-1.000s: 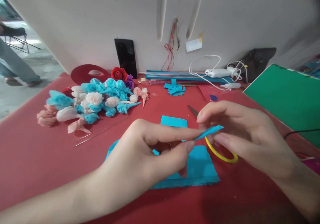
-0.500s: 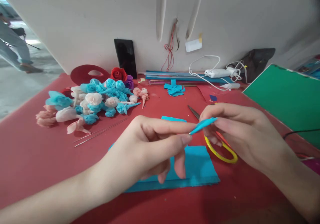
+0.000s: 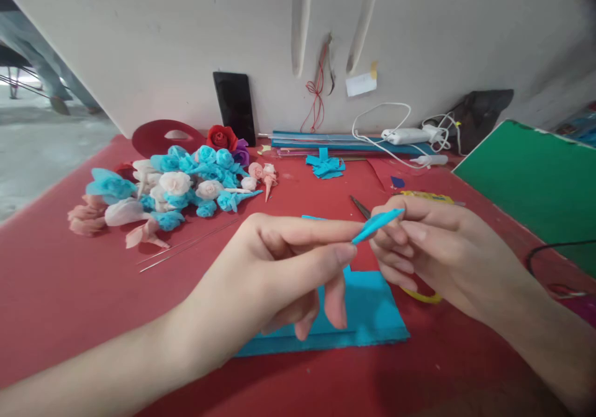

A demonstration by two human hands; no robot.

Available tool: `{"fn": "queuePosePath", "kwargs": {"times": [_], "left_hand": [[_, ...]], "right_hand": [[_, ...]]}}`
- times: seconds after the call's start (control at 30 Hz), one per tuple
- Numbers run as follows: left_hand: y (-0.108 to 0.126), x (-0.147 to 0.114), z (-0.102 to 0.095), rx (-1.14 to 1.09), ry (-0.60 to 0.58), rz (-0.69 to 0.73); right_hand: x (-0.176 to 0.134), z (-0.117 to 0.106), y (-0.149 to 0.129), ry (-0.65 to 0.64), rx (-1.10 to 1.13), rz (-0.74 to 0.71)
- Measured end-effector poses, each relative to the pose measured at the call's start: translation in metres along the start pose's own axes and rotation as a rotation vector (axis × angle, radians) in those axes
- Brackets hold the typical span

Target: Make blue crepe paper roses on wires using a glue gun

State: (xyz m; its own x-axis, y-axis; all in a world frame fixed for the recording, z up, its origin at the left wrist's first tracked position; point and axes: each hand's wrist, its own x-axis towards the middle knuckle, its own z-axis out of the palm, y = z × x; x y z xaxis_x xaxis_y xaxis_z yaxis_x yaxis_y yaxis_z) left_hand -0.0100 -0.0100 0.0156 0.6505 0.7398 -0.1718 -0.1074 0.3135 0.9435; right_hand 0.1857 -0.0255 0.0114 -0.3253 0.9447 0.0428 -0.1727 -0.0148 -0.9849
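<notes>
Between the thumb and index finger of my left hand (image 3: 288, 274) is one end of a narrow, folded or twisted strip of blue crepe paper (image 3: 378, 224). It slants up to the right. The curled fingers of my right hand (image 3: 433, 237) close around its other end, with the index finger behind it and the thumb just below. Beneath my hands lies a larger blue crepe paper sheet (image 3: 367, 305), partly covered by my left hand. Under my right hand are scissors (image 3: 359, 207) with yellow handles, mostly hidden.
Blue, white and pink paper flowers (image 3: 174, 184) are heaped on the red table (image 3: 69, 318) at left, with thin wires (image 3: 186, 246) in front. Cut blue strips (image 3: 326, 164), a phone (image 3: 234, 107) and a white charger with cables (image 3: 405, 136) lie farther back. A green board (image 3: 535, 187) leans at right.
The paper strip's right end has tilted up slightly. My right fingers have shifted and curled lower, covering more of the scissors' handles. My left hand has barely moved. A person's legs at far left have moved.
</notes>
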Motion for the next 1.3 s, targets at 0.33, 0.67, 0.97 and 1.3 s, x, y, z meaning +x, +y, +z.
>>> {"fn": "queuePosePath", "kwargs": {"times": [0.33,0.67,0.97,1.3], "left_hand": [[0.0,0.001,0.0,-0.051,0.009,-0.025],[-0.005,0.009,-0.004,-0.037,0.042,0.012],[-0.032,0.038,-0.026,-0.017,0.166,0.03],[-0.044,0.046,-0.033,-0.037,0.13,-0.081]], "right_hand": [[-0.004,-0.007,0.001,-0.061,-0.063,-0.038],[0.007,-0.011,0.003,0.076,-0.29,-0.049],[0.034,-0.044,0.02,0.357,-0.697,-0.035],[0.053,-0.062,0.043,0.402,-1.039,0.016]]}}
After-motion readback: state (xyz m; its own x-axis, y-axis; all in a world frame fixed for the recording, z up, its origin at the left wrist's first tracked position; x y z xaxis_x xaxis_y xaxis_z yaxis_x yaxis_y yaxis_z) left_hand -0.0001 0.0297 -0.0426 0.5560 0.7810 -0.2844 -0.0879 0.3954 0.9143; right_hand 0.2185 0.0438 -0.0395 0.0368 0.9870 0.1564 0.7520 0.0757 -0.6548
